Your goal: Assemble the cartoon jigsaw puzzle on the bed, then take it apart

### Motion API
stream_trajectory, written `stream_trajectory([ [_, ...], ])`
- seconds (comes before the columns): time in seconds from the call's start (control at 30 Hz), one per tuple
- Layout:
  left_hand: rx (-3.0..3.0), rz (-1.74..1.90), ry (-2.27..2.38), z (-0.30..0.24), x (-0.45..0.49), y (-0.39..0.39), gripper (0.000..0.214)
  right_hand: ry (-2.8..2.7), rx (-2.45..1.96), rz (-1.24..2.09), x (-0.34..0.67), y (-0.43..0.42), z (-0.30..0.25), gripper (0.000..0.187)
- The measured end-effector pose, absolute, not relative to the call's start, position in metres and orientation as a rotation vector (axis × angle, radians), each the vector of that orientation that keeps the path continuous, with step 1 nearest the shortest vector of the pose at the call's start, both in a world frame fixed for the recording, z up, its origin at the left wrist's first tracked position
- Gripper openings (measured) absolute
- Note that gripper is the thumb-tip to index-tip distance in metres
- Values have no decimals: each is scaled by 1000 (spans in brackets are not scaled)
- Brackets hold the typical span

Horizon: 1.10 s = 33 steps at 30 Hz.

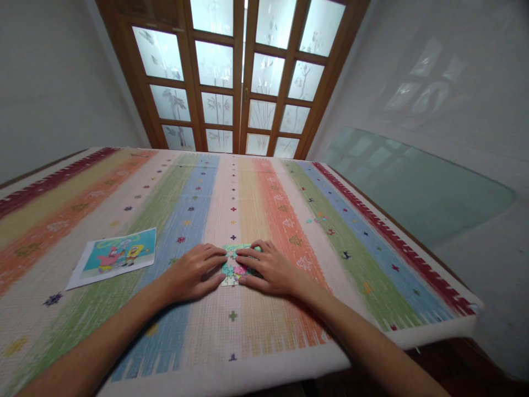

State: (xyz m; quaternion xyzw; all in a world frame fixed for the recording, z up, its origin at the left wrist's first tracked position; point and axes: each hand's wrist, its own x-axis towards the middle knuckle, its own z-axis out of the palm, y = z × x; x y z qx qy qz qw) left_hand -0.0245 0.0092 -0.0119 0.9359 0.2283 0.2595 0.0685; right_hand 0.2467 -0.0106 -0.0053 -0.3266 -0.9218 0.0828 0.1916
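Note:
A small, partly joined jigsaw puzzle (230, 271) in green, teal and pink lies flat on the cloth near the table's front. From its left side my left hand (198, 271) touches the edge, thumb and fingers apart. My right hand (270, 269) lies over the puzzle's right part, with its fingers stretched across and the thumb lower down, apart from them. It hides much of that side. Whether a loose piece sits under the right fingertips I cannot tell. Left of my hands is a white sheet with a printed cartoon picture (119, 256) of a pink starfish and a yellow sponge.
Several small teal and orange pieces (316, 220) lie farther off to the right. A striped, patterned tablecloth (248, 209) covers the table, whose near edge runs under my forearms. Beyond the far edge stand wooden doors with frosted panes (217, 108). White walls rise on both sides.

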Motion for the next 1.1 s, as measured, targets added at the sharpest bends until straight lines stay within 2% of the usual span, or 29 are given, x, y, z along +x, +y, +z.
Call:
stream_trajectory([
  [0.2, 2816, 788, 684, -12, -24, 9, 27, -2467, -933, 427, 261, 1, -4, 49],
  [0.4, 2828, 798, 678, -11, -24, 9, 25, -2299, -1194, 121, 295, 27, -10, 30],
  [0.6, 2839, 796, 666, -12, -25, 10, 24, -2040, -1776, -175, 358, 53, -17, 33],
  [0.8, 2830, 816, 673, -11, -25, 10, 24, -1737, -2096, -179, 413, 63, -24, 41],
  [1.1, 2836, 799, 663, -13, -25, 11, 25, -1607, -2127, -89, 422, 71, -32, 28],
])
